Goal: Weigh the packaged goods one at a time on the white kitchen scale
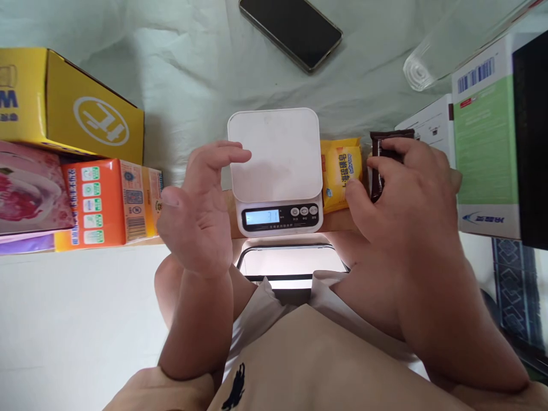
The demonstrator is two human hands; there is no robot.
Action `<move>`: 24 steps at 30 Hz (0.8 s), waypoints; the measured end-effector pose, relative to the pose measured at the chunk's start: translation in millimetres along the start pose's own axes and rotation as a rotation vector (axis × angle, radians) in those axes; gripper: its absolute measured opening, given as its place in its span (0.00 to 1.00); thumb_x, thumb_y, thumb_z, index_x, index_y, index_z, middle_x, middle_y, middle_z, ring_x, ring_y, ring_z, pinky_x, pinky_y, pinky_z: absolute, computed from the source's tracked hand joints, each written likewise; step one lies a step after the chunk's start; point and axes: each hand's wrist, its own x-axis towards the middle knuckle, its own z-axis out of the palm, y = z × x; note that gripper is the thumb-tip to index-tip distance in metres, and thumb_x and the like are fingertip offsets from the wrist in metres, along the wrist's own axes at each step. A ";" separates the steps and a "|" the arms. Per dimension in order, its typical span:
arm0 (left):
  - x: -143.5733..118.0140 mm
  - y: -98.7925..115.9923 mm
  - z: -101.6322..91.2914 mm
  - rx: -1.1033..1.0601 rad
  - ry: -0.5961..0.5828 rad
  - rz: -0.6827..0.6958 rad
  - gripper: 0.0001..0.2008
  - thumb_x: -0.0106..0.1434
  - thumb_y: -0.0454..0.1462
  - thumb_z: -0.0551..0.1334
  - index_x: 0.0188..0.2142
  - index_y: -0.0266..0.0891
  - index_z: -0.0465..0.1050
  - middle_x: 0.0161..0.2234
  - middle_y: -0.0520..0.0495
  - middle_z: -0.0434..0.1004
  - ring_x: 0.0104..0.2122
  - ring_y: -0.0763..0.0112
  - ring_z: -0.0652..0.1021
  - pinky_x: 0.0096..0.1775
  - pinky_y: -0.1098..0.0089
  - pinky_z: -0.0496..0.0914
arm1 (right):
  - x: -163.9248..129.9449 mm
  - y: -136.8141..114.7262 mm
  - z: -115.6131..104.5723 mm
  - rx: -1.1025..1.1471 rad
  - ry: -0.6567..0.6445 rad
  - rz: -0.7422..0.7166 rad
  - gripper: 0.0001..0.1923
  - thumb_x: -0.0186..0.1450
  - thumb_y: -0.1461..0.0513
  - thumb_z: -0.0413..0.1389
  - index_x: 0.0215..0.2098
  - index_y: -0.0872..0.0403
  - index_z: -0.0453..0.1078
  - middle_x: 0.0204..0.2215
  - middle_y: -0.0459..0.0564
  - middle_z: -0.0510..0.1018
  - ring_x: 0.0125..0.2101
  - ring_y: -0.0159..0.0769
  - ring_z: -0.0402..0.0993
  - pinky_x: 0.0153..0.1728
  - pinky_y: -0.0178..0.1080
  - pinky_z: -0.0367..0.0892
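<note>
The right hand (402, 194) pinches a dark wrapped bar (379, 165), seemingly chocolate, beside a yellow packet (340, 171) near the table's front edge. The left hand (199, 211) hovers open, empty, just left of the bare white scale (276, 165).

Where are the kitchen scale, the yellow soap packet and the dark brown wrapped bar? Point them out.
kitchen scale (274, 151), head view, middle of the white weighing platform.
yellow soap packet (340, 171), head view, printed front face.
dark brown wrapped bar (390, 137), head view, upper end above the right hand's fingers.
</note>
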 end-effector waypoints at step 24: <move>-21.0 70.7 -61.5 0.174 0.529 -0.116 0.29 0.70 0.66 0.61 0.34 0.46 0.83 0.40 0.45 0.82 0.53 0.45 0.80 0.69 0.40 0.66 | -30.4 -174.8 61.5 0.579 -0.128 -0.583 0.15 0.70 0.62 0.53 0.54 0.54 0.71 0.55 0.62 0.78 0.53 0.45 0.80 0.51 0.50 0.81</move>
